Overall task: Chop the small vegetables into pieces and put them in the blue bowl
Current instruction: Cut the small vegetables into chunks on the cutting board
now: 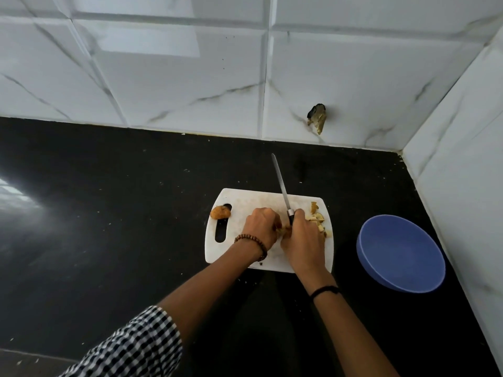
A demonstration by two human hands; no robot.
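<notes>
One vegetable sits at the middle of the board, mostly hidden between the two hands, with only a yellowish bit showing. The left hand comes in from the board's near-left side with its knuckles up and its fingers curled down on the vegetable, holding it in place. The right hand is clenched round the handle of the knife. Its blade points away from the person and runs out past the board's far edge. I cannot tell how high the tip stands. The hands almost touch.

Several cut pieces lie along the board's right edge, just beside the right hand. A whole vegetable rests at the board's left edge, across the top of the handle slot and partly over the rim.

Right of the board, apart from it, the bowl stands on the black counter. A side wall rises close behind the bowl and hems that side in. Beyond the board's far edge a strip of counter leads to the tiled back wall, which has a broken hole low in one tile. Left of the board the counter runs wide.

A bead bracelet circles the left wrist and a black band the right. A checked sleeve covers the left upper arm.
</notes>
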